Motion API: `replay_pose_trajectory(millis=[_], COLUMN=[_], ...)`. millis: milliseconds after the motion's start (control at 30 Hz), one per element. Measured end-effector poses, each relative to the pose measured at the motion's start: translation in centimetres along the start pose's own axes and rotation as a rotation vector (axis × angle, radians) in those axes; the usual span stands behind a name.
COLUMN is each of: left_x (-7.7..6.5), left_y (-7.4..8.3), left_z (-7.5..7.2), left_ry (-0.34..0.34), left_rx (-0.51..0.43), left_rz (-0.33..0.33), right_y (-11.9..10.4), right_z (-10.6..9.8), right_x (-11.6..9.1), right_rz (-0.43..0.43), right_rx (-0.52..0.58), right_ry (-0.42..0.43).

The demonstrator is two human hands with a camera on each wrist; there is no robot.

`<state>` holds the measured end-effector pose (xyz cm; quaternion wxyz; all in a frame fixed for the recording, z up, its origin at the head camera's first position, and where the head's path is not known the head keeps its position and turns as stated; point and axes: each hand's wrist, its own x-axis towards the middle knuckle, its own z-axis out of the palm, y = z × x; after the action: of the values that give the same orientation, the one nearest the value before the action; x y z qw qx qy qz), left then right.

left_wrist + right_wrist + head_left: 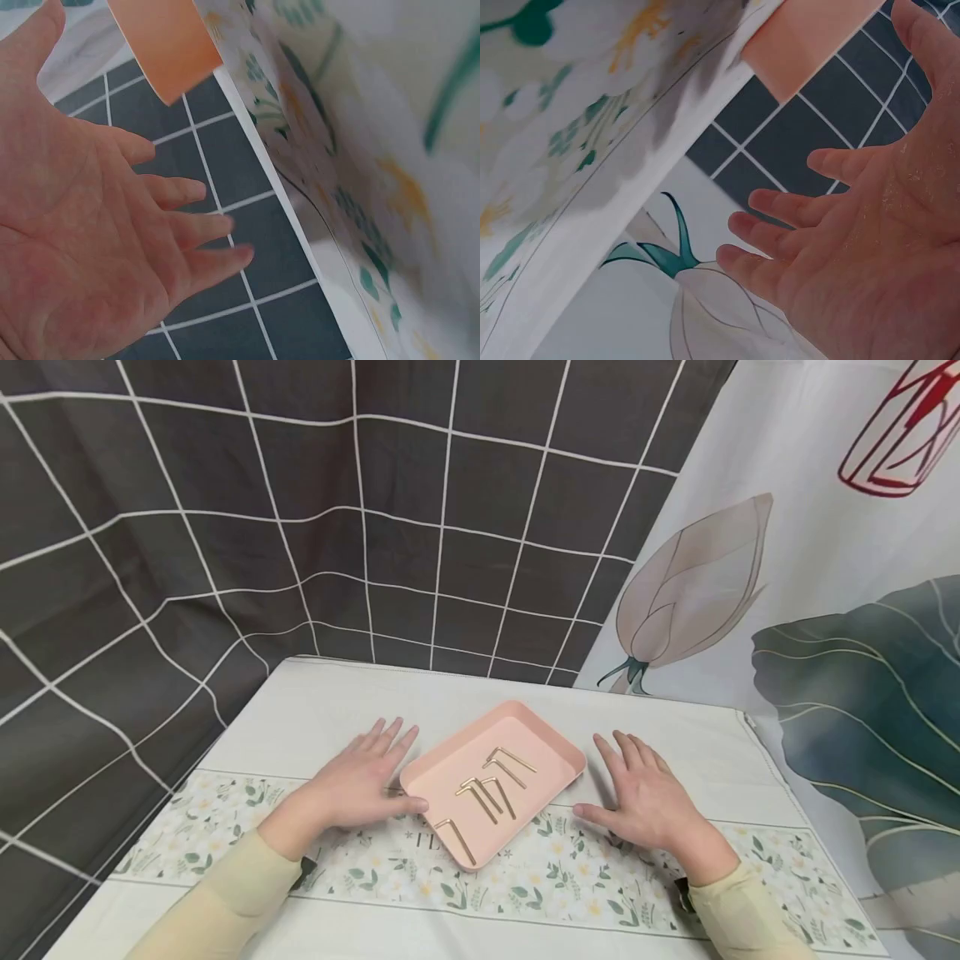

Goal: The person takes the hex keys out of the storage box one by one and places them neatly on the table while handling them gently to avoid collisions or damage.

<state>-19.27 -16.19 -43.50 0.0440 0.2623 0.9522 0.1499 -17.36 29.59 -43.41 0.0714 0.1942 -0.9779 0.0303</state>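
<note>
A shallow pink tray (450, 757) lies at an angle on the table between both hands. Inside it are several gold L-shaped hex keys (514, 773), most of them around the middle and one hex key (459, 842) by the near corner. My left hand (360, 783) is spread out at the tray's left side, its thumb overlapping the rim in the head view. To the right of the tray, my right hand (647, 793) is also spread, apart from the rim. Both palms, seen in the wrist views, hold nothing.
A white tablecloth (330, 702) with a floral band covers the table. Behind and to the left hangs a dark curtain (405, 552) with white grid lines; a white curtain (720, 468) with flower and leaf prints hangs at the right.
</note>
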Motion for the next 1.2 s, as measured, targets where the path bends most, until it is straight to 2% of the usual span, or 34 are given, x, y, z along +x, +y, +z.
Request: replay_pose_trajectory(millis=[200,533,867,1200], left_x=[0.2,1.1,1.5,1.8], left_y=[0.8,1.8,1.6,1.1], left_z=[0.3,0.7,0.9,1.2], left_ry=[-0.051,-0.099,-0.126,-0.138], left_rx=[-0.039,-0.012,-0.002,0.0], left_rz=[0.037,0.052,0.062,0.068], right_y=[-0.3,-1.7,-3.6,-4.3], right_z=[-0.3,-0.3,-0.3,-0.2], right_x=[0.2,1.3,3.0,4.3], right_rz=[-0.008,-0.059,-0.092,-0.126], right_rx=[0.027,0.049,0.061,0.059], right_ry=[0.01,0.039,0.03,0.009])
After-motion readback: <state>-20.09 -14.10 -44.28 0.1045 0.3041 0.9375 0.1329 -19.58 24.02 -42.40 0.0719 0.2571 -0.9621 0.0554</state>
